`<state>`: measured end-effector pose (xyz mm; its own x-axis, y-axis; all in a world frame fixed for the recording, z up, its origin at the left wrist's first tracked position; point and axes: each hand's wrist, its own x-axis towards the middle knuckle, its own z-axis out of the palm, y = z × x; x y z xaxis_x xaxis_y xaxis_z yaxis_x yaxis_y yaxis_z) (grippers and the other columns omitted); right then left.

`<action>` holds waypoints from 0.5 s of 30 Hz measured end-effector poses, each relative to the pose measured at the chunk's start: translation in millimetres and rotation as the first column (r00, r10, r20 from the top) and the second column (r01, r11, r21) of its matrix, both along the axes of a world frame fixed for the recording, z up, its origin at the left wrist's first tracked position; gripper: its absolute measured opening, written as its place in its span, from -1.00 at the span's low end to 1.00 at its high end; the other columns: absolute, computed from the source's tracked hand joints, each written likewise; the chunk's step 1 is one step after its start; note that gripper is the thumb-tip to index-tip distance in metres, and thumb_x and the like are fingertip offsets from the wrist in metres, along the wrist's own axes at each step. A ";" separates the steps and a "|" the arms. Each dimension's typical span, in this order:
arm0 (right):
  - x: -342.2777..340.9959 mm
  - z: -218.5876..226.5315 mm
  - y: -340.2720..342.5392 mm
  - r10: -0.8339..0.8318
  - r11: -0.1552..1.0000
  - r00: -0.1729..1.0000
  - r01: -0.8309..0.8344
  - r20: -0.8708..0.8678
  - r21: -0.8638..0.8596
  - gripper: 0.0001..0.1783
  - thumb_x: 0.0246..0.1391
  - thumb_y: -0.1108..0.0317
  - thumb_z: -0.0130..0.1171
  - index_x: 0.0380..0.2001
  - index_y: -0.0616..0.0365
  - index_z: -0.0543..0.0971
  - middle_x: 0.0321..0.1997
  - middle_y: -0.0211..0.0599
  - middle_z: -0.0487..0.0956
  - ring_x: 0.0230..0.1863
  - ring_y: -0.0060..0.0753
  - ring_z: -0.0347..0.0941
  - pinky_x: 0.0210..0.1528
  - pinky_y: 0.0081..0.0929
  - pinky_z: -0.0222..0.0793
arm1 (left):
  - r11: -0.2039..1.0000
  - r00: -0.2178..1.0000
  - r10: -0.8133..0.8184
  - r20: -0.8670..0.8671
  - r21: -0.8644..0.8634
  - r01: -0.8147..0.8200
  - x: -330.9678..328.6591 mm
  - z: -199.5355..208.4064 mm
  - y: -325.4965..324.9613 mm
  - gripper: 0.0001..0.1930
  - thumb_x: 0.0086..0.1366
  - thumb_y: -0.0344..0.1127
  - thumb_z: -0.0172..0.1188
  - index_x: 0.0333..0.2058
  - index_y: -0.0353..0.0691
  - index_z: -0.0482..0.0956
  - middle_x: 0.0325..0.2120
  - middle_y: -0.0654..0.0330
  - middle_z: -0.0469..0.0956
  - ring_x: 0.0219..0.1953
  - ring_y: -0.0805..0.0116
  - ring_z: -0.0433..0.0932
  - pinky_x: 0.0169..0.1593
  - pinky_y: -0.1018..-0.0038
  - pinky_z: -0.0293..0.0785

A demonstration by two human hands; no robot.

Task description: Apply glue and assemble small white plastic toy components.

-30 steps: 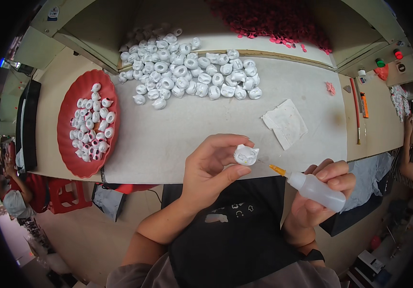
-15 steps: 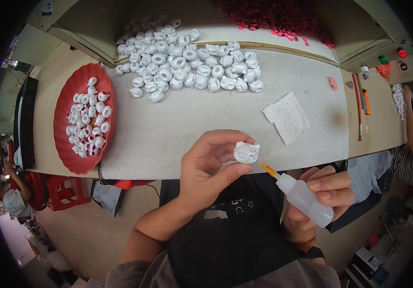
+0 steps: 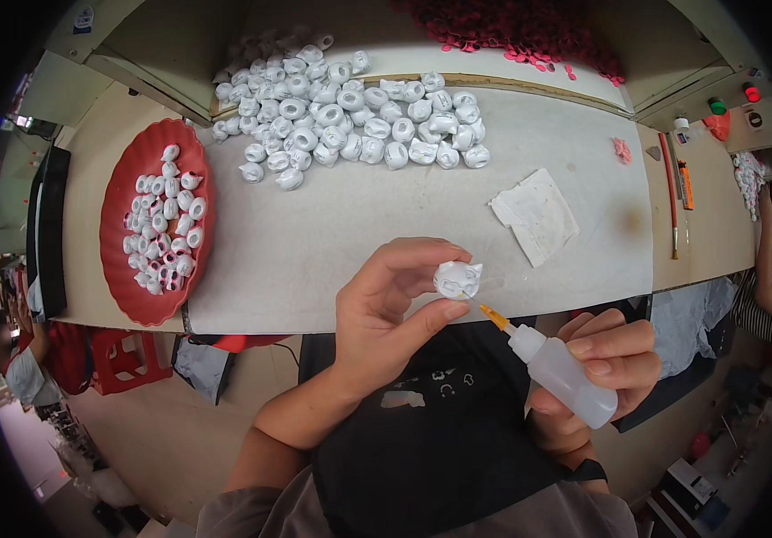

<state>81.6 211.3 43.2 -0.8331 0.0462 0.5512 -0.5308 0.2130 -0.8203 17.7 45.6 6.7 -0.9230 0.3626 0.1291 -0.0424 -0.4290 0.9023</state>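
Note:
Between thumb and fingers, my left hand (image 3: 390, 305) pinches a small white cat-head figure (image 3: 456, 280) with pointed ears, its moulded face turned toward my right. My right hand (image 3: 614, 359) is wrapped round a translucent white squeeze bottle (image 3: 570, 377) with an orange-yellow nozzle (image 3: 493, 316). The bottle lies tilted, its fine tip pointing up and left at the figure's lower right side. Whether the tip touches the figure I cannot tell. Both hands are over the front edge of the white-covered table (image 3: 359, 224).
A heap of white cat-head pieces (image 3: 350, 117) lies at the back. Left stands a red scalloped tray (image 3: 117, 260) of similar pieces, some pink. A crumpled white cloth (image 3: 536, 218), a red-handled brush (image 3: 670, 188) and an orange cutter (image 3: 686, 184) lie right. Dark pink discs (image 3: 520, 36) fill the far shelf.
The figure has turned a little in my left fingers, so its face shows more from the side. The bottle has shifted slightly left with my right hand.

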 end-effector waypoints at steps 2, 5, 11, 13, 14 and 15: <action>0.0 -0.2 -0.8 -0.027 0.999 1.000 0.027 0.009 -0.027 -0.40 -0.55 0.49 0.41 -0.35 -0.02 0.30 -0.32 -0.39 0.33 -0.49 -0.48 0.33 -0.50 -0.61 0.31 | 1.000 1.000 -0.012 -0.007 0.021 0.012 0.6 0.1 0.4 -0.64 -0.03 -0.66 0.09 -0.19 -0.36 0.32 -0.21 0.08 0.35 -0.16 0.39 0.38 -0.11 0.50 0.34; -0.6 -0.4 -1.9 -0.023 0.999 1.000 0.023 0.004 -0.023 -0.40 -0.55 0.48 0.41 -0.35 -0.02 0.30 -0.31 -0.39 0.33 -0.50 -0.48 0.33 -0.50 -0.61 0.32 | 1.000 0.999 -0.014 -0.044 0.008 0.014 1.3 0.0 1.9 -0.65 -0.03 -0.65 0.09 -0.19 -0.36 0.34 -0.22 0.09 0.35 -0.17 0.40 0.38 -0.11 0.51 0.35; -8.0 -6.4 -10.3 -0.097 0.995 0.989 0.097 -0.115 -0.009 -0.52 -0.43 0.29 0.39 -0.44 0.09 0.31 -0.45 -0.37 0.31 -0.61 -0.62 0.19 -0.68 -0.77 0.12 | 0.988 0.986 0.027 -0.164 -0.147 -0.051 -0.1 -0.8 -3.0 -0.66 -0.06 -0.66 0.09 -0.22 -0.35 0.39 -0.25 0.10 0.36 -0.19 0.40 0.38 -0.14 0.53 0.33; -6.5 -4.9 -9.0 -0.091 0.996 0.991 0.093 -0.101 0.013 -0.52 -0.43 0.28 0.39 -0.45 0.09 0.31 -0.45 -0.37 0.31 -0.61 -0.62 0.19 -0.67 -0.75 0.12 | 0.964 0.966 -0.050 -0.255 -0.266 -0.020 -2.1 -1.7 -7.1 -0.67 -0.03 -0.66 0.04 -0.21 -0.41 0.31 -0.21 0.01 0.29 -0.14 0.31 0.33 -0.07 0.45 0.27; -5.4 -4.0 -8.3 -0.085 0.996 0.993 0.088 -0.084 0.033 -0.52 -0.44 0.28 0.39 -0.45 0.09 0.30 -0.45 -0.36 0.32 -0.62 -0.61 0.19 -0.67 -0.74 0.13 | 0.964 0.965 -0.049 -0.256 -0.266 -0.021 -2.9 -2.0 -7.9 -0.67 -0.03 -0.66 0.04 -0.21 -0.41 0.31 -0.21 0.01 0.29 -0.14 0.31 0.33 -0.07 0.45 0.27; -3.6 -1.7 -6.4 -0.087 0.995 0.993 0.090 -0.085 0.034 -0.52 -0.44 0.28 0.39 -0.45 0.09 0.30 -0.45 -0.36 0.32 -0.62 -0.61 0.19 -0.67 -0.74 0.13 | 0.961 0.957 -0.045 -0.288 -0.274 -0.038 -4.1 -2.7 -7.6 -0.67 -0.02 -0.66 0.03 -0.20 -0.41 0.32 -0.20 0.00 0.29 -0.14 0.31 0.33 -0.07 0.45 0.27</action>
